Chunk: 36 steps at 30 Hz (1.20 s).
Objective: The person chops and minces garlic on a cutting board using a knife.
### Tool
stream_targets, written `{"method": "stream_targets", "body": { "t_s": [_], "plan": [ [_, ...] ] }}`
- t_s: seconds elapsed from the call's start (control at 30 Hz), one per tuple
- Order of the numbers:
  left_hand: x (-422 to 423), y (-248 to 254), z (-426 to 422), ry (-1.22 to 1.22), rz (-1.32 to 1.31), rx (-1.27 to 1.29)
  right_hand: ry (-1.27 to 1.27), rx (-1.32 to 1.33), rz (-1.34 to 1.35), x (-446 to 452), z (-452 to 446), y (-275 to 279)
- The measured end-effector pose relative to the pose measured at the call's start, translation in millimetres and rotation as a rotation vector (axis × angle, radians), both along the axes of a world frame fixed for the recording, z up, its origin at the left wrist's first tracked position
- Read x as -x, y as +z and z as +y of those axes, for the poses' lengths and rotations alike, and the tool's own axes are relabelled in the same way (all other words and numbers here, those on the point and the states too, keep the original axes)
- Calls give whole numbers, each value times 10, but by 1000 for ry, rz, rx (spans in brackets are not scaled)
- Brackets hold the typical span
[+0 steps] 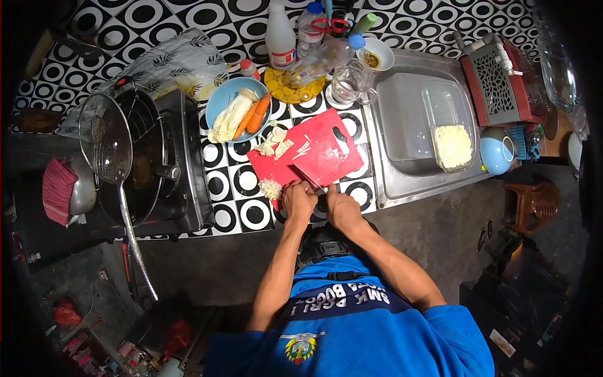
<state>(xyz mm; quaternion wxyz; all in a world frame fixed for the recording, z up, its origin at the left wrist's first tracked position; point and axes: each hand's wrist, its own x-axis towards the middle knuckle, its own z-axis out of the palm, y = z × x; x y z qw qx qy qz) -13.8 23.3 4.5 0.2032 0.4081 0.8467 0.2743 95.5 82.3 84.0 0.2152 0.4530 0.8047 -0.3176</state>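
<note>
A red cutting board (328, 162) lies on the tiled counter, tilted toward its front edge. My right hand (343, 210) is wrapped round the handle of a knife (309, 178), whose blade points up and left over the board. Beside it, my left hand (299, 200) is closed at the board's lower edge, close to the blade; what its fingers hold, if anything, is hidden. Finely chopped pale pieces (271, 189) sit left of it. Larger pale chunks (274, 146) and a few thin strips (303, 146) lie higher on the board.
A blue plate (217, 103) with carrots (257, 117) and cabbage (232, 119) stands behind the board. The stove with a pan (147, 182) and strainer (107, 135) is at left. At right, a sink (402, 119) holds a clear container (452, 147) of pale shreds.
</note>
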Motion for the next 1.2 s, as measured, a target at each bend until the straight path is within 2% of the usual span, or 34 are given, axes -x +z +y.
{"method": "stream_targets", "body": {
  "t_s": [0.1, 0.2, 0.4, 0.57, 0.7, 0.87, 1.2],
  "plan": [
    [15, 5, -1, -7, -12, -4, -22, -18, 10, -33, -71, -221],
    [-11, 25, -24, -21, -19, -18, -9, -32, 87, 43, 30, -181],
    [-27, -5, -38, -11, 26, -44, -28, -11, 55, 36, 6, 23],
    [-27, 18, -38, -15, -3, -1, -41, -54, 156, 30, -38, -278],
    [-79, -4, -19, 19, -30, -35, -32, 3, 204, 86, 131, -129],
    [-76, 10, -32, 22, -30, -14, -42, -38, 128, -89, -100, -309],
    [-67, 40, -42, -20, -21, 14, -49, 19, 93, 15, 84, -100]
  ]
}}
